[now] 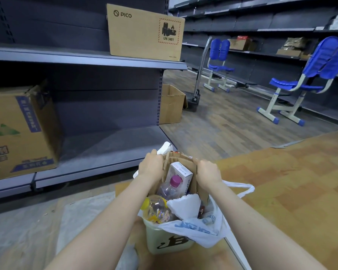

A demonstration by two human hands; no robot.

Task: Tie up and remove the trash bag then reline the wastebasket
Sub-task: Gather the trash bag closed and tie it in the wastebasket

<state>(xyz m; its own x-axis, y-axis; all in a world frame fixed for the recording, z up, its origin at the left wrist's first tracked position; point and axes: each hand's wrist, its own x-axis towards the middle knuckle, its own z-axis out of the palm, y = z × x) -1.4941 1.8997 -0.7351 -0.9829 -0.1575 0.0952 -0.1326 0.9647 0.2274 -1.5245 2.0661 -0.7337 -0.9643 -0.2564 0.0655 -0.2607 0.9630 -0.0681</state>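
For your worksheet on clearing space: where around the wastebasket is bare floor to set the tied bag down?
Bare wooden floor lies right of the wastebasket, toward the blue chairs. The lowest shelf is bare beside the cardboard box. The bag's mouth is crowded.

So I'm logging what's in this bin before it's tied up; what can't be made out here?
Head view only:
- Lower contents of the wastebasket: hidden by its wall and the trash on top.
- Fingertips of the left hand and right hand: curled over the cardboard.
- Print on the trash bag: crumpled, unreadable.
- Small box label: too small.
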